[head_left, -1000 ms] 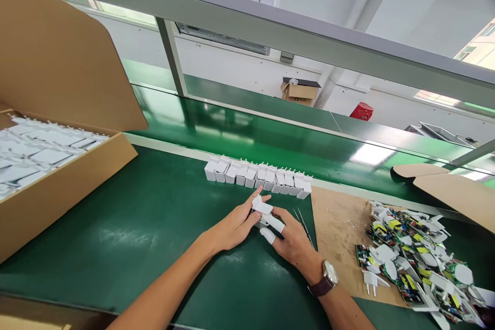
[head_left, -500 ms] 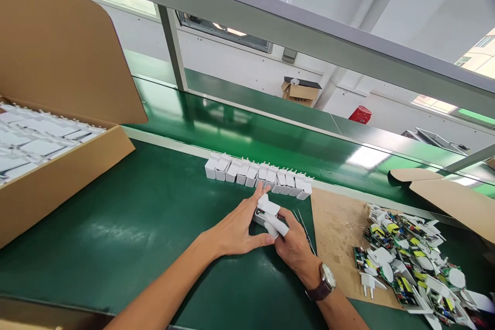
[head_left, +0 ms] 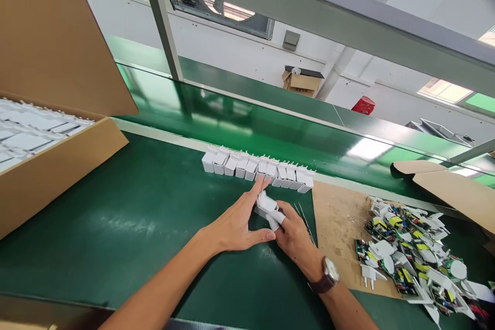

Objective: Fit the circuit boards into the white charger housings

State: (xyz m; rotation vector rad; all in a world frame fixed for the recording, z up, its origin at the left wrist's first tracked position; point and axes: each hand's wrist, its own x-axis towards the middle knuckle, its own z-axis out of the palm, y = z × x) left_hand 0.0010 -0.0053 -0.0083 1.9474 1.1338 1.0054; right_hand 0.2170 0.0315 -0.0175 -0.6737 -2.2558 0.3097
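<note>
A white charger (head_left: pixel 265 209) with a box-like case is between my hands, above the green mat. My right hand (head_left: pixel 297 234) is closed on its near right side, white covers on its fingertips. My left hand (head_left: pixel 231 223) reaches in from the left with fingers stretched and thumb spread wide. Its fingers lie along the charger's far left side and seem to touch it. The thumb stays apart from the case. Just beyond the fingertips stands a row of white chargers (head_left: pixel 251 167), pins pointing away. Tweezers (head_left: pixel 305 220) lie partly hidden behind my right hand.
At left, an open cardboard box (head_left: pixel 62 157) holds many white chargers. Circuit boards with white casing parts (head_left: pixel 415 258) are heaped at right, partly on a cardboard sheet (head_left: pixel 336 227). A green conveyor belt (head_left: pixel 232 118) runs behind the mat, below a metal frame bar.
The charger's white cover, tilted up earlier with the inside showing, now sits down over the case. Both hands stay nearly in place. The camera view has shifted slightly.
</note>
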